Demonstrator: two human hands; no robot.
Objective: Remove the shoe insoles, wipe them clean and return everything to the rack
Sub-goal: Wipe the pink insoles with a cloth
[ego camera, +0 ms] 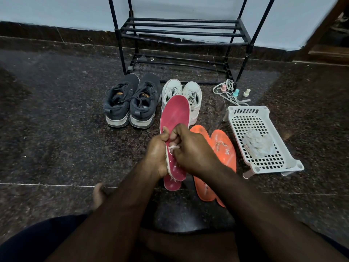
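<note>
So the left hand (157,148) is gripping a red insole (175,118) by its left edge, fingers curled round behind it and thumb hooked over the front, holding it up off the floor with the toe end pointing toward the shoe rack (181,35). There looks to be a second red insole (172,184) tucked right behind it, its heel end poking out below the hand. The right hand (190,150) is pinching a small white wad of wipe (172,147) between curled fingers and pressing it against the insole's face about midway down. White crumbs are sitting on the lower part of that insole.

Using the rack as the reference: it's standing against the pale blue wall, black metal, nothing showing on its bars. Just in front of its left side a pair of dark grey sneakers (130,104) is sitting on the speckled dark floor, heels toward the camera. Next to those, in front of the rack's middle, a pair of white sneakers (188,97) is partly hidden behind the raised insole. Two orange insoles (222,148) are lying on the floor further out from the rack, under the right forearm, overlapping each other. By the rack's right front leg there's loose white laces (226,91) and three little bottles (236,93). A white perforated basket (260,140) is sitting nearer than those, with a crumpled packet (256,143) of wipes in it.
</note>
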